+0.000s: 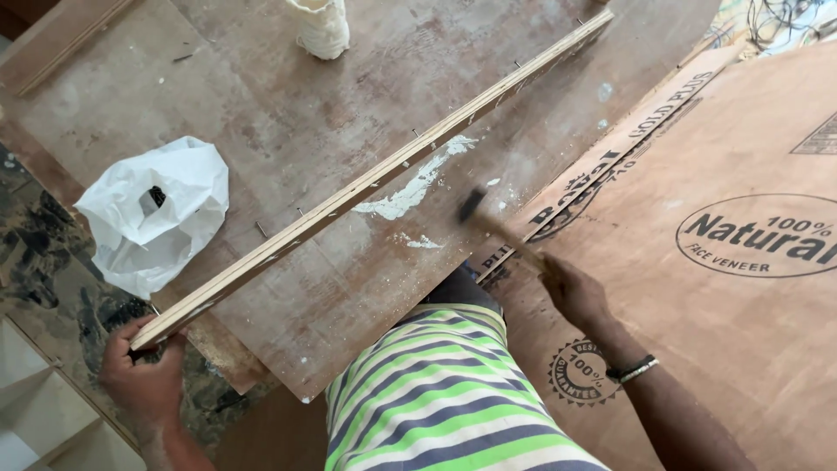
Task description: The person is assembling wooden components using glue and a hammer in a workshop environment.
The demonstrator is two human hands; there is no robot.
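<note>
While left hand (pixel 144 371) grips strip (pixel 375 179) running diagonally up-right, right hand (pixel 571 288) clutches hammer (pixel 497 227).

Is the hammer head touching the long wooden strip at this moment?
No, the hammer in the right hand is blurred and apart from the wooden strip, whose near end the left hand holds.
</note>
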